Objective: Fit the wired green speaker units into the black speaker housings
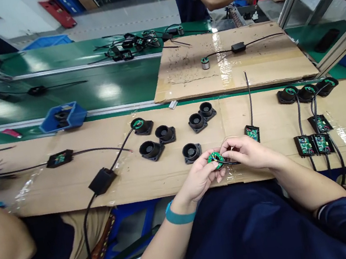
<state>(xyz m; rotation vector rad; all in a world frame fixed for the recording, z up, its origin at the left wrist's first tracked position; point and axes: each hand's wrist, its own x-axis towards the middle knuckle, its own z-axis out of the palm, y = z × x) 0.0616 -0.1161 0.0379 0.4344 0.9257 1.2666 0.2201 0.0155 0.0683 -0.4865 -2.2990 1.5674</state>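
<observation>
My left hand (pixel 202 174) grips a round green circuit board (pixel 214 156) with small coloured wires at its middle, held low over the cardboard's front edge. My right hand (pixel 245 151) is closed beside it, its fingertips pinched at the black cable (pixel 231 162) that runs from the board. Just beyond my right hand lies an open black box with a green circuit board (pixel 252 133), its cable stretching away from me. Close to my left hand stands a black square-flanged cup (pixel 191 151). My fingers partly cover the round board.
Several more black cups (pixel 151 149) stand to the left. Finished-looking cable assemblies with open boxes (pixel 304 146) lie at right. A closed black box (pixel 102 181) hangs its cable over the front edge. A blue bin (pixel 63 117) sits behind; co-workers are at left and across.
</observation>
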